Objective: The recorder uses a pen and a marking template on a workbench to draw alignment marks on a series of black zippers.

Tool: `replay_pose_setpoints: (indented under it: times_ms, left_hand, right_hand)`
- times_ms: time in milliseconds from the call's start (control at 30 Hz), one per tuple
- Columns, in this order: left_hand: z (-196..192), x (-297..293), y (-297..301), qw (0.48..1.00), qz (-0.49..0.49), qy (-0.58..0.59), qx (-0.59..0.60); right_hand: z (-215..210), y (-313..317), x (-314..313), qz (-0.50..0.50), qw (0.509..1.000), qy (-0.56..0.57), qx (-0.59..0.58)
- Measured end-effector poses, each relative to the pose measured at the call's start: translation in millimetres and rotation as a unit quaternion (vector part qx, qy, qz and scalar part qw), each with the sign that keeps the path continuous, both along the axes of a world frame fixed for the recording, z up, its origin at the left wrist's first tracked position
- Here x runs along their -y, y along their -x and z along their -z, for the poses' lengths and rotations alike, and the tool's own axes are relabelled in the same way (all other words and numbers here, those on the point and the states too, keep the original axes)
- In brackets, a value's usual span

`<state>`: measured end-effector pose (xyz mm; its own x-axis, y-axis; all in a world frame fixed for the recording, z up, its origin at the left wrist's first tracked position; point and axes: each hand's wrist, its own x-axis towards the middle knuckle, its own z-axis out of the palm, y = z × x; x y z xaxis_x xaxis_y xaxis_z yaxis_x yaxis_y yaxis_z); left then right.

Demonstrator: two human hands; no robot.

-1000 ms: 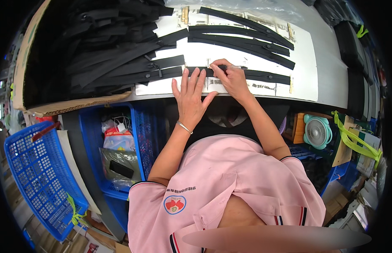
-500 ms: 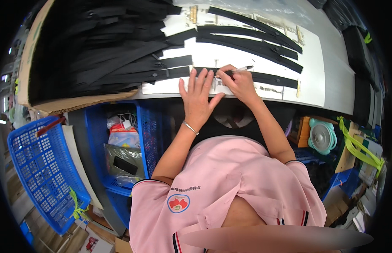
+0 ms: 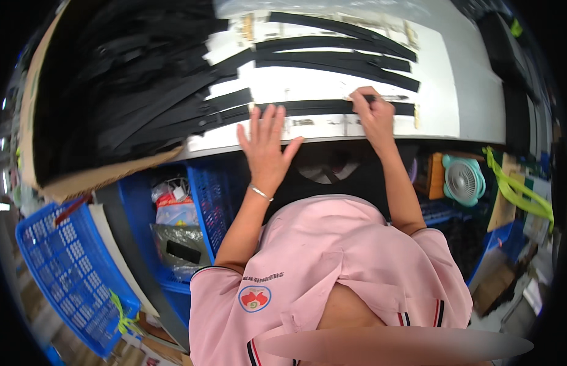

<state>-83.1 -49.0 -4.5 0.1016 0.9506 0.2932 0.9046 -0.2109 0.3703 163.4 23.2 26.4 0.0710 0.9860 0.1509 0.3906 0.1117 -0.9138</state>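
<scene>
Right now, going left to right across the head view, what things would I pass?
Blue basket → cardboard box of black strips → left hand, flat on the white table → right hand, pinching a pen on a black strip → small teal fan.

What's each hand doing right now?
Left hand: open, flat on a black strip.
Right hand: closed on a thin pen-like tool, over that strip.

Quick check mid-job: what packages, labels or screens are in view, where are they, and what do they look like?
Plastic bag: in the blue crate under the table's left side, crumpled, clear with red and white.
Grey pouch: below that bag, flat, with a black rectangle.
Paper tags: on the white table near the right hand, small, pale.
Left hand: flat on table edge.
No screens.
</scene>
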Motion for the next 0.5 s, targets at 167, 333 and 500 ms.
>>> replay_pose_setpoints:
  times_ms: [167, 333, 500]
  left_hand:
    - [-1.8, -2.6, -1.0, 1.000, 0.015, 0.016, 0.016]
    - [-16.1, -0.1, -23.2, 1.000, 0.003, 0.018, -0.009]
    - [-24.4, -11.5, -73.9, 0.986, 0.138, 0.025, 0.092]
  right_hand:
    - [12.6, -4.7, -0.6, 0.001, 1.000, -0.006, -0.025]
    - [13.2, -8.3, 1.4, -0.011, 1.000, -0.021, -0.001]
    - [14.3, -6.7, 2.0, -0.018, 0.999, -0.041, 0.015]
